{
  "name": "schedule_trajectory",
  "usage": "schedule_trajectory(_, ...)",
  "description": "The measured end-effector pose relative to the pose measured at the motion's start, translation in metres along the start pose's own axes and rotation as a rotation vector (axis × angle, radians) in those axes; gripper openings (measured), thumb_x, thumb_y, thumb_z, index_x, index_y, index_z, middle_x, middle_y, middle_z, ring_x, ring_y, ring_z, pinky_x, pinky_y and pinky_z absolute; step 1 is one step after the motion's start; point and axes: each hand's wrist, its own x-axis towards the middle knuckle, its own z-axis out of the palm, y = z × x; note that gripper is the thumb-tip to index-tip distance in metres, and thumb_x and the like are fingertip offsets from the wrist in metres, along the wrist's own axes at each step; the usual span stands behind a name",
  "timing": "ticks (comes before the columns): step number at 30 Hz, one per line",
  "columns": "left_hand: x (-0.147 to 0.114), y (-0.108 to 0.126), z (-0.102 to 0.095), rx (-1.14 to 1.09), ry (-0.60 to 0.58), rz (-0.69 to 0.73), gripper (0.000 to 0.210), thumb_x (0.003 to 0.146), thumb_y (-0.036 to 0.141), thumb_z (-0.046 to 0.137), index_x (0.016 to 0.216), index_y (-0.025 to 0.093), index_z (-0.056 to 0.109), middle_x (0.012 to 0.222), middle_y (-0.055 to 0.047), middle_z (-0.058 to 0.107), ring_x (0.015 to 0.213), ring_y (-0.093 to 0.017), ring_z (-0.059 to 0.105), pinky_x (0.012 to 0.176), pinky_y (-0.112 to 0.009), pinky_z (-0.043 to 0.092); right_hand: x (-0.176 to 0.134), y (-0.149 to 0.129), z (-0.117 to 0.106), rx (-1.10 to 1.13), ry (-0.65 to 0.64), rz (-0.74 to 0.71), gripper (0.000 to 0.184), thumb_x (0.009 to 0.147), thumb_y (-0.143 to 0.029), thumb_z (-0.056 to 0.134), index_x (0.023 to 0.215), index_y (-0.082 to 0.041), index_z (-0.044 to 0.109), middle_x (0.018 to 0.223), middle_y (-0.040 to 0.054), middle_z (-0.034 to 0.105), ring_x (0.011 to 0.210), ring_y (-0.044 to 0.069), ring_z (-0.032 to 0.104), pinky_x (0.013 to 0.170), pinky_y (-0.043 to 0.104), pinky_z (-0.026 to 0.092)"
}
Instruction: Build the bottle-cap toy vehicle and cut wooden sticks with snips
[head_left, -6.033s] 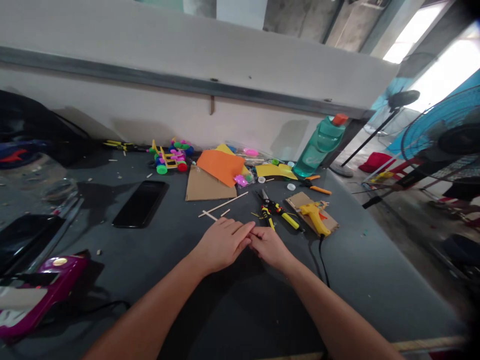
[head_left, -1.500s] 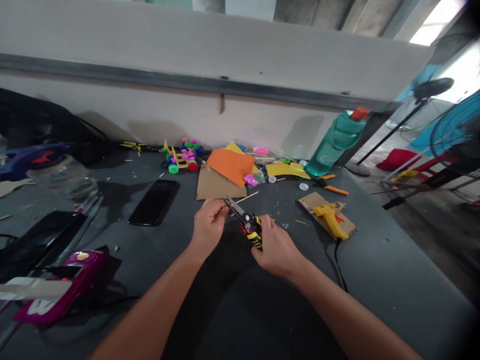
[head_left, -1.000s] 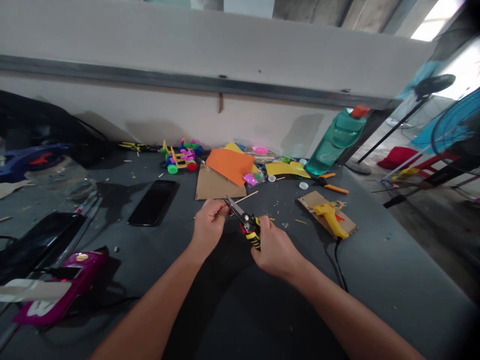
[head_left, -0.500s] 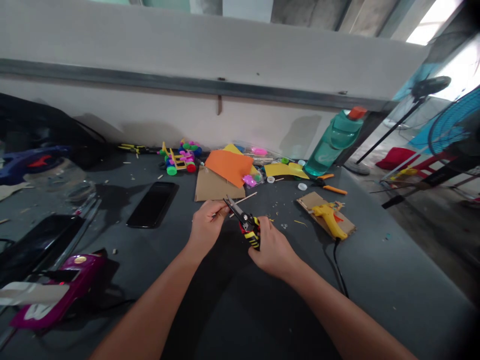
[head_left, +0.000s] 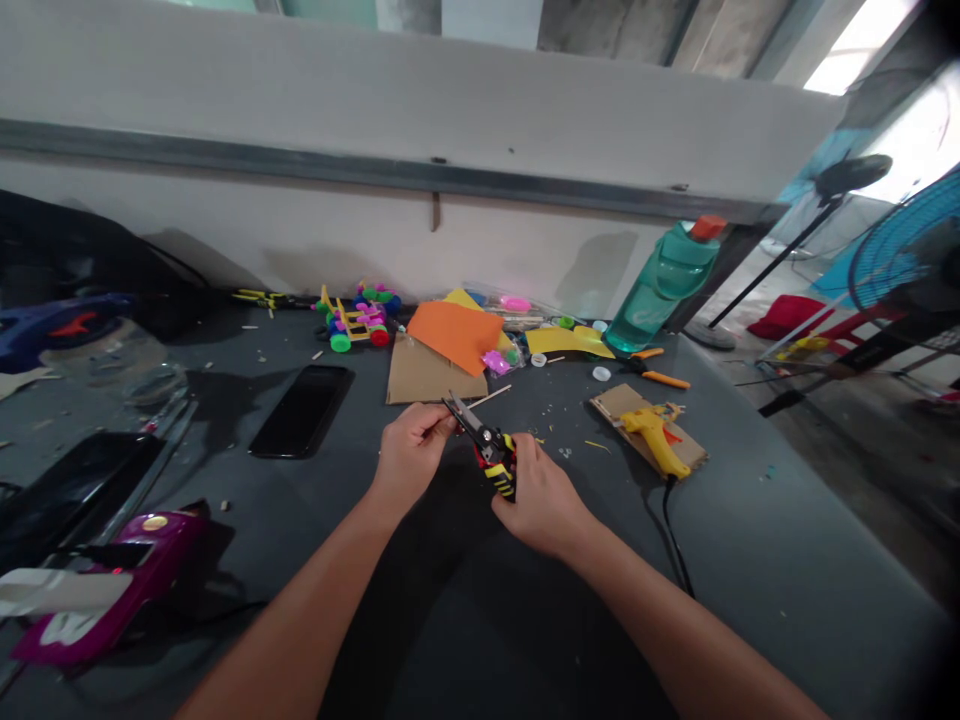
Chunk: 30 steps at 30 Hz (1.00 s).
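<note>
My right hand is wrapped round the yellow-and-black handles of a pair of snips. Their blades are parted and point up and left, close to the fingertips of my left hand. Thumb and forefinger of that left hand are pinched together at the blades, and whatever lies between them is too small to make out. Just beyond the hands are a piece of cardboard, an orange sheet and a thin wooden stick.
A yellow glue gun rests on cardboard at right, its cord trailing forward. Behind it are orange-handled pliers and a teal bottle. Leftward lie a phone, a colourful toy car and a magenta power strip.
The view has shifted very slightly. Both hands keep nearly the same pose, with the snips' blades still beside my left fingertips.
</note>
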Motion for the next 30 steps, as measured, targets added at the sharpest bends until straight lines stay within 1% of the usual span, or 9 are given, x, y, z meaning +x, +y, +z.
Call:
schedule_trajectory(5, -0.0014, 0.0013, 0.0004, -0.024, 0.009, -0.013, 0.018, 0.082, 0.029, 0.052, 0.076, 0.019, 0.065, 0.069, -0.001, 0.062, 0.062, -0.013, 0.054, 0.059, -0.023, 0.041, 0.0003, -0.0016, -0.0001, -0.01, -0.021, 0.002, 0.041, 0.065, -0.023, 0.051, 0.102, -0.016, 0.034, 0.09, 0.0088, 0.055, 0.078, 0.021, 0.056, 0.068, 0.031, 0.042)
schedule_trajectory(12, -0.0018, -0.0011, 0.0007, -0.032, 0.023, -0.009, 0.02, 0.082, 0.029, 0.051, 0.071, 0.019, 0.064, 0.067, 0.0, 0.061, 0.061, -0.013, 0.053, 0.058, -0.023, 0.04, 0.0033, -0.0028, 0.0014, -0.101, -0.068, 0.007, 0.035, 0.066, -0.025, 0.049, 0.096, -0.016, 0.034, 0.082, 0.0081, 0.056, 0.067, 0.02, 0.057, 0.06, 0.03, 0.04)
schedule_trajectory(16, -0.0014, -0.002, 0.0008, -0.037, 0.02, -0.03, 0.02, 0.082, 0.029, 0.051, 0.073, 0.018, 0.064, 0.068, 0.0, 0.062, 0.061, -0.013, 0.053, 0.058, -0.022, 0.04, 0.0048, -0.0039, 0.0016, -0.122, -0.078, 0.015, 0.036, 0.066, -0.027, 0.051, 0.096, -0.016, 0.034, 0.081, 0.0087, 0.057, 0.065, 0.021, 0.058, 0.059, 0.03, 0.04)
schedule_trajectory(22, -0.001, -0.0024, 0.0009, -0.04, 0.013, -0.039, 0.019, 0.081, 0.027, 0.052, 0.07, 0.018, 0.065, 0.067, 0.0, 0.062, 0.06, -0.013, 0.054, 0.055, -0.022, 0.039, 0.004, -0.0038, 0.0015, -0.142, -0.081, 0.026, 0.035, 0.067, -0.028, 0.052, 0.095, -0.016, 0.034, 0.081, 0.009, 0.058, 0.065, 0.021, 0.059, 0.058, 0.029, 0.04)
schedule_trajectory(28, -0.0003, 0.0002, -0.0005, -0.074, -0.009, -0.054, 0.018, 0.082, 0.025, 0.052, 0.07, 0.018, 0.064, 0.069, 0.001, 0.063, 0.063, -0.013, 0.055, 0.059, -0.023, 0.041, 0.0027, -0.0031, 0.0012, -0.145, -0.063, 0.013, 0.036, 0.066, -0.026, 0.052, 0.095, -0.017, 0.033, 0.082, 0.009, 0.058, 0.065, 0.022, 0.059, 0.057, 0.03, 0.039)
schedule_trajectory(30, 0.0001, 0.0038, -0.002, -0.1, -0.027, -0.063, 0.017, 0.082, 0.024, 0.052, 0.072, 0.018, 0.064, 0.07, 0.001, 0.063, 0.065, -0.013, 0.056, 0.061, -0.023, 0.042, 0.0018, -0.0043, 0.0007, -0.137, -0.053, 0.006, 0.033, 0.068, -0.024, 0.05, 0.095, -0.017, 0.032, 0.08, 0.0087, 0.058, 0.064, 0.022, 0.06, 0.057, 0.03, 0.038)
